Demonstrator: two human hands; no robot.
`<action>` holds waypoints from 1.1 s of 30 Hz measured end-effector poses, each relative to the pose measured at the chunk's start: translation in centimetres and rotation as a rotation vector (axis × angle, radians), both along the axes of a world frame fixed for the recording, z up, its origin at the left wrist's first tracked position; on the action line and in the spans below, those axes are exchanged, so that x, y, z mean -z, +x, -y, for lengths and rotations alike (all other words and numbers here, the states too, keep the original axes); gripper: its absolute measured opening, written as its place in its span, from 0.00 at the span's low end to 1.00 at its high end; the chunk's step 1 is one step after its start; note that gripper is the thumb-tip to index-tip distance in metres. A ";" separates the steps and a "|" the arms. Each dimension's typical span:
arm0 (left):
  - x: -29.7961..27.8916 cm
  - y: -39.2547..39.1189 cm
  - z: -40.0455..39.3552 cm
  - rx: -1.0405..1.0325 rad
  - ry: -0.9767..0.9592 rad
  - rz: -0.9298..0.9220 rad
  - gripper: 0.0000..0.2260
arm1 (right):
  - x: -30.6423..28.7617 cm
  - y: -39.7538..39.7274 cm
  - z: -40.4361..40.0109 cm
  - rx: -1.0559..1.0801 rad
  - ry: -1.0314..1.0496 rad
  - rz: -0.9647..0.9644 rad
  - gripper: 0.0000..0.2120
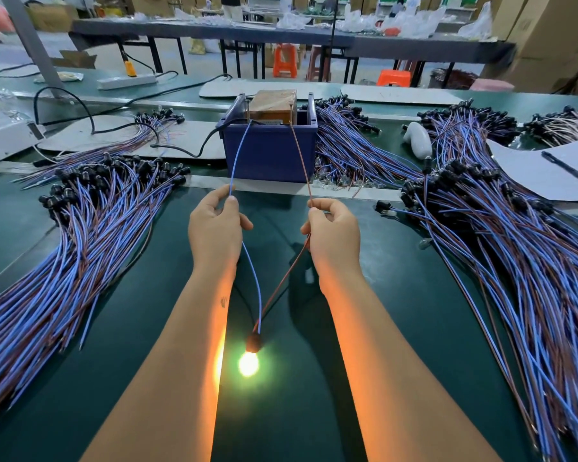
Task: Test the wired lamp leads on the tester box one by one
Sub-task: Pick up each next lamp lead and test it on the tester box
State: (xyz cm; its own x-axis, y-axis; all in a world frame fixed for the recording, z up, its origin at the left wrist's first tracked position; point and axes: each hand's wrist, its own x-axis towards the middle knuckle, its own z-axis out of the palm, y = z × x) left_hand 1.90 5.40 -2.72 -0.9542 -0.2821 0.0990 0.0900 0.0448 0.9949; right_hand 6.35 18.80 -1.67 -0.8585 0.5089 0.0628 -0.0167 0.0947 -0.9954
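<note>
left hand (216, 225) pinches blue wire (239, 151), right hand (332, 228) pinches brown wire (300, 155), both up to tester box (270, 151); bulb (248, 363) lit on desk (147, 328).

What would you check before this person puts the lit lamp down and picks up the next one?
1. Bulb glowing: ok, it shines brightly between the forearms.
2. Blue lead reaching the tester box: ok, pinched by the left hand.
3. Brown lead reaching the box: ok, pinched by the right hand.
4. Exact contact points inside the box: cannot tell, hidden by its rim.
5. Which pile takes tested lamps, left pile or right pile: cannot tell.
</note>
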 end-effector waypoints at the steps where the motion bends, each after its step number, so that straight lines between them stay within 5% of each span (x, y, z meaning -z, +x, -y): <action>1: 0.0 0.0 0.0 0.000 0.000 0.002 0.14 | 0.0 0.0 0.0 -0.001 0.001 0.002 0.10; 15: -0.1 0.1 0.1 -0.001 -0.021 -0.003 0.12 | -0.1 0.1 0.0 -0.001 0.001 -0.006 0.10; 21: -0.7 0.8 -0.8 0.130 -0.086 -0.006 0.06 | -0.2 0.6 1.2 -0.082 0.167 -0.116 0.09; 29: -1.3 1.8 -2.1 0.420 0.144 0.048 0.06 | -0.3 0.7 1.2 -0.189 0.122 -0.184 0.06; 33: -2.0 1.6 -1.5 0.377 0.503 0.079 0.05 | -0.6 0.8 0.9 -0.297 0.033 -0.170 0.12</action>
State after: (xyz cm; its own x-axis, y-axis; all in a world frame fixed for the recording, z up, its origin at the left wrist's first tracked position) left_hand 3.48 6.85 -0.75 -0.9962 0.0807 -0.0328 -0.0658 -0.4505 0.8904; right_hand 7.14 17.90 -1.12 -0.9448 0.2335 0.2297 -0.2135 0.0928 -0.9725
